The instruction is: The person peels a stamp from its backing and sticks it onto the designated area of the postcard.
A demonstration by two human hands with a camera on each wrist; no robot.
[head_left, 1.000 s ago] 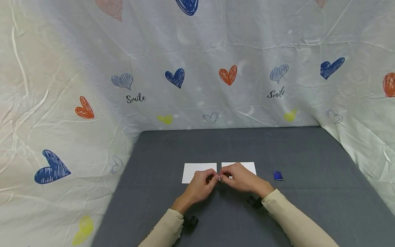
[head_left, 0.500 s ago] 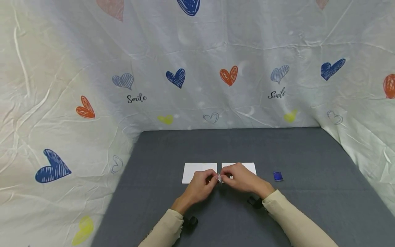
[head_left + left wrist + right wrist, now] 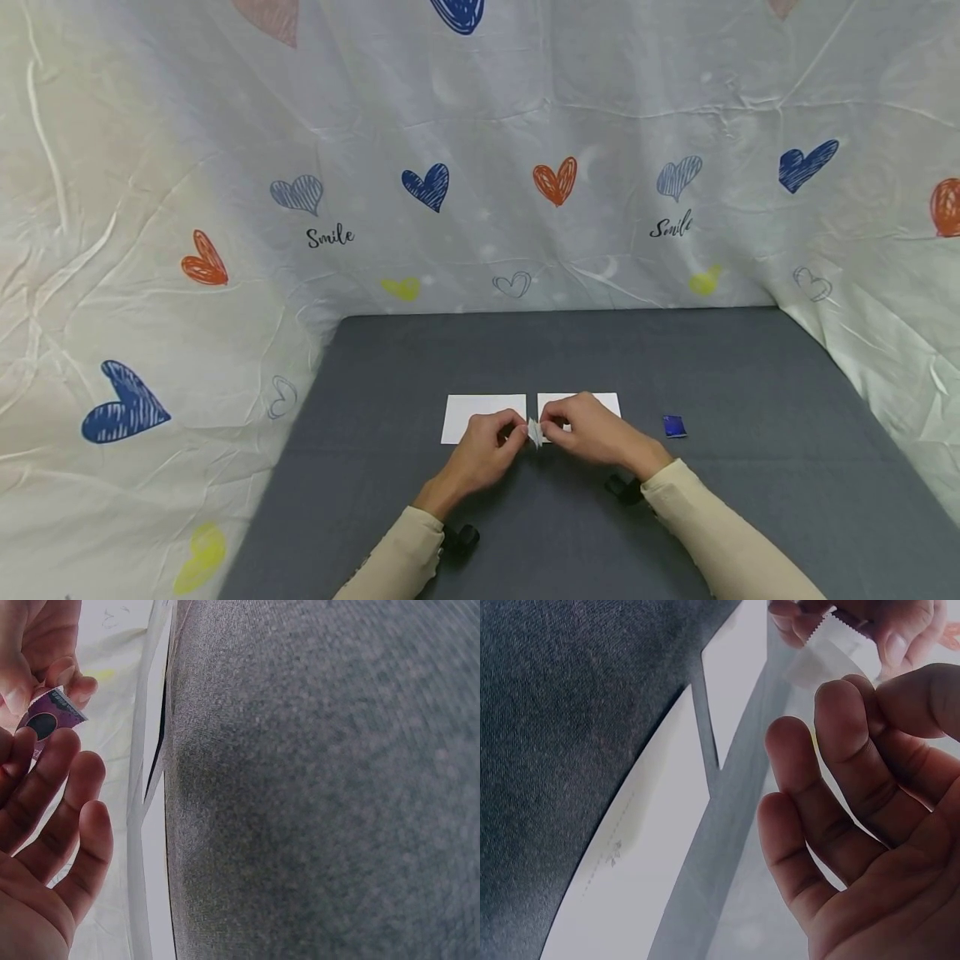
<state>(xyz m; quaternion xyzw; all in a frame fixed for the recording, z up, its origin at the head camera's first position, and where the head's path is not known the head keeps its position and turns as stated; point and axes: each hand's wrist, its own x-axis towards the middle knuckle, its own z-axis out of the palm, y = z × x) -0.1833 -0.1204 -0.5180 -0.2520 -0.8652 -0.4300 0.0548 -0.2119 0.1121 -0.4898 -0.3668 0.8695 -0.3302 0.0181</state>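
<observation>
Left hand (image 3: 480, 454) and right hand (image 3: 592, 429) both have fingers (image 3: 58, 754) pinching the small, flat purple-and-white serrated packet (image 3: 69, 712) between them. Lopsided tug and it'd probably rip crooked, spilling anything inside onto the grey fabric-covered bench (image 3: 540, 533) below.

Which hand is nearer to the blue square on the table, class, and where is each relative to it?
Right. The right hand is to the left of the blue square, not touching it; the left hand is farther left, beyond the right hand.

Creased white curtain (image 3: 487, 125), printed hearts (image 3: 426, 188), behind dark-grey table (image 3: 382, 367).
</observation>
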